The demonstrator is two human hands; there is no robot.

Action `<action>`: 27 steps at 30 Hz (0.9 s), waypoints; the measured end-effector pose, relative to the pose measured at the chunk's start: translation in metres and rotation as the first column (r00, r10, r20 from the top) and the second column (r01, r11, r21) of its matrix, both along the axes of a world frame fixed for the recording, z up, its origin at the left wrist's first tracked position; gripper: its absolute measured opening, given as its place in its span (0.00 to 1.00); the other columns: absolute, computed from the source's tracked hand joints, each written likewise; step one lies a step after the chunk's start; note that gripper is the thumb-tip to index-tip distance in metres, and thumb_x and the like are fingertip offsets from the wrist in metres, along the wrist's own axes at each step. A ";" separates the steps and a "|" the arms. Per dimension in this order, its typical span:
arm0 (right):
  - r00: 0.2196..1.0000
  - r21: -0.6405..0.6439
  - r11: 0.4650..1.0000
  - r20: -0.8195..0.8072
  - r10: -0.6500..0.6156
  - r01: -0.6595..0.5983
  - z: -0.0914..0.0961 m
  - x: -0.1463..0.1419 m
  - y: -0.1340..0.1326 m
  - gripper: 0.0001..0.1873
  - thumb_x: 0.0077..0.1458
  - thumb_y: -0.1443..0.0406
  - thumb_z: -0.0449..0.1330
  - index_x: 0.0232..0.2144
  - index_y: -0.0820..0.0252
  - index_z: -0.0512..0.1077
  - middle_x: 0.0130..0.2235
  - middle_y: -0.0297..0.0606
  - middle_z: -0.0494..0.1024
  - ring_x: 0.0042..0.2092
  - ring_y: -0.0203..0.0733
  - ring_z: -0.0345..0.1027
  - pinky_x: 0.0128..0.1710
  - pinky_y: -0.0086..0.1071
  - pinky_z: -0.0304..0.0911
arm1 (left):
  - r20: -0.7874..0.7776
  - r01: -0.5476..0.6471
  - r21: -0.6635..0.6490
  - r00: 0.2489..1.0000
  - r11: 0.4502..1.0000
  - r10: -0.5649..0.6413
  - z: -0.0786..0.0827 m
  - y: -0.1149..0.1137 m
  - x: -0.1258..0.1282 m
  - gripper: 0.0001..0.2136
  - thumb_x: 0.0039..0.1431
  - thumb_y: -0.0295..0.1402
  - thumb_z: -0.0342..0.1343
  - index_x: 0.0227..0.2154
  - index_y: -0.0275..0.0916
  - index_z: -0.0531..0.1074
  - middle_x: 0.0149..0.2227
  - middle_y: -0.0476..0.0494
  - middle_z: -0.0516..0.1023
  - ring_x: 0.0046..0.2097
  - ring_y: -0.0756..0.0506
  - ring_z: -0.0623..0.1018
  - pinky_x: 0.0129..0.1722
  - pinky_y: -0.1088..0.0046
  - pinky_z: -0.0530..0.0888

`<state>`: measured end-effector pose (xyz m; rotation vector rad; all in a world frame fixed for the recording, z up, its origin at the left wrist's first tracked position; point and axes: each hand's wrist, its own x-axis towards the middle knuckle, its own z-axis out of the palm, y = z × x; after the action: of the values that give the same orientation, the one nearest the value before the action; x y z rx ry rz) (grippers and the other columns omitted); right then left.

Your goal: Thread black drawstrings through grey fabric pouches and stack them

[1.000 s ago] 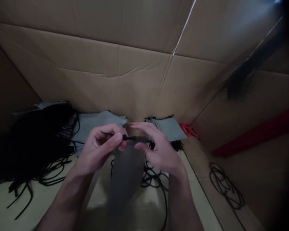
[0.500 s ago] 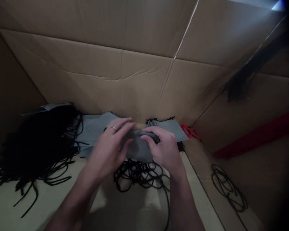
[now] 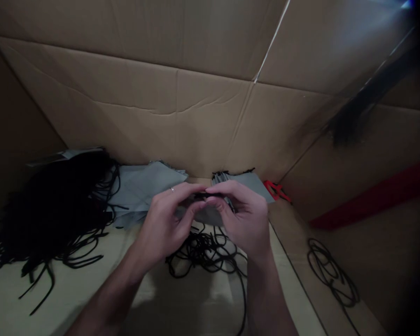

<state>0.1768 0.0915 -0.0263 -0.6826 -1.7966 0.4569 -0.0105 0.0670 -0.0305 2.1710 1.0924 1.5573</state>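
My left hand (image 3: pixel 166 219) and my right hand (image 3: pixel 245 217) meet in the middle, fingers curled, pinching the top edge of a small grey fabric pouch (image 3: pixel 208 214) between them. A thin black cord (image 3: pixel 205 195) runs along that edge under my fingertips. A ring shows on my left hand. Below the hands lies a loose tangle of black cord (image 3: pixel 205 249) on the pale table (image 3: pixel 73 298).
A big heap of black cords (image 3: pixel 52 205) lies at the left. Two stacks of grey pouches (image 3: pixel 143 189) (image 3: pixel 245 182) sit against the cardboard wall (image 3: pixel 182 121). Red scissors (image 3: pixel 275 190) lie at the right, and a coil of cord (image 3: pixel 331 275) on the cardboard ledge.
The pouch, hanging down a second ago, has been lifted and folded up between my hands. Both hands have drawn closer together at its top edge.
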 end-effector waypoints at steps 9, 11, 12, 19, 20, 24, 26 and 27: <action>0.995 0.018 0.996 -0.053 -0.089 0.090 0.000 0.001 -0.002 0.07 0.70 0.67 0.62 0.36 0.53 0.76 0.34 0.32 0.80 0.35 0.39 0.75 0.38 0.35 0.70 | -0.026 -0.062 0.042 0.998 0.997 0.063 0.002 -0.004 0.003 0.07 0.73 0.27 0.56 0.43 0.39 0.80 0.34 0.46 0.85 0.35 0.47 0.83 0.36 0.71 0.77; 0.994 0.036 0.994 -0.055 -0.098 0.100 -0.001 -0.001 -0.002 0.08 0.70 0.68 0.60 0.35 0.54 0.75 0.34 0.33 0.79 0.36 0.40 0.74 0.38 0.35 0.68 | -0.013 -0.079 0.051 0.997 0.996 0.080 0.000 -0.004 0.004 0.06 0.72 0.28 0.57 0.40 0.40 0.79 0.33 0.46 0.85 0.34 0.47 0.83 0.35 0.71 0.76; 0.993 0.045 0.993 -0.055 -0.107 0.109 -0.001 -0.003 -0.002 0.09 0.70 0.69 0.59 0.35 0.54 0.74 0.34 0.33 0.78 0.37 0.41 0.73 0.38 0.36 0.67 | -0.003 -0.086 0.052 0.996 0.995 0.086 0.000 -0.004 0.005 0.05 0.72 0.28 0.58 0.39 0.40 0.79 0.33 0.46 0.85 0.33 0.47 0.82 0.34 0.71 0.76; 0.979 0.021 0.986 -0.121 -0.163 0.167 -0.007 -0.010 -0.004 0.12 0.71 0.70 0.55 0.33 0.54 0.69 0.32 0.32 0.72 0.35 0.39 0.68 0.35 0.35 0.62 | 0.052 -0.070 0.025 0.996 0.997 0.069 0.000 -0.009 0.010 0.06 0.69 0.26 0.60 0.35 0.40 0.78 0.28 0.49 0.81 0.29 0.49 0.78 0.31 0.73 0.73; 0.976 0.007 0.985 -0.138 -0.170 0.173 -0.007 -0.010 -0.004 0.12 0.71 0.69 0.55 0.32 0.54 0.69 0.31 0.32 0.72 0.34 0.39 0.68 0.34 0.34 0.62 | 0.057 -0.079 0.045 0.995 0.996 0.076 0.000 -0.009 0.011 0.07 0.69 0.25 0.60 0.34 0.40 0.78 0.28 0.49 0.81 0.29 0.49 0.78 0.31 0.73 0.73; 0.992 -0.034 0.997 -0.103 -0.071 0.068 -0.003 0.001 0.000 0.08 0.72 0.65 0.59 0.37 0.54 0.74 0.33 0.33 0.76 0.34 0.38 0.70 0.34 0.33 0.66 | 0.026 -0.103 0.076 0.994 0.992 0.102 0.003 -0.010 0.009 0.07 0.68 0.24 0.59 0.33 0.40 0.77 0.27 0.50 0.79 0.28 0.49 0.77 0.29 0.74 0.72; 0.996 -0.034 0.996 -0.035 0.081 -0.082 0.000 0.007 0.002 0.03 0.69 0.63 0.64 0.44 0.53 0.77 0.39 0.35 0.80 0.38 0.39 0.74 0.35 0.33 0.70 | 0.000 -0.084 0.075 0.996 0.994 0.084 0.003 -0.009 0.007 0.07 0.68 0.23 0.59 0.33 0.40 0.78 0.27 0.50 0.80 0.27 0.50 0.76 0.29 0.74 0.71; 0.989 -0.028 0.989 -0.003 0.145 -0.145 0.002 0.009 0.002 0.06 0.67 0.63 0.66 0.46 0.53 0.78 0.42 0.36 0.82 0.40 0.40 0.76 0.37 0.33 0.72 | -0.006 -0.066 0.078 0.998 0.995 0.067 0.003 -0.009 0.007 0.08 0.67 0.23 0.59 0.33 0.39 0.78 0.27 0.50 0.80 0.28 0.50 0.76 0.29 0.75 0.71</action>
<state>0.1854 0.0939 -0.0244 -0.5726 -1.8492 0.5803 -0.0039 0.0581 -0.0271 2.2153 1.1354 1.6464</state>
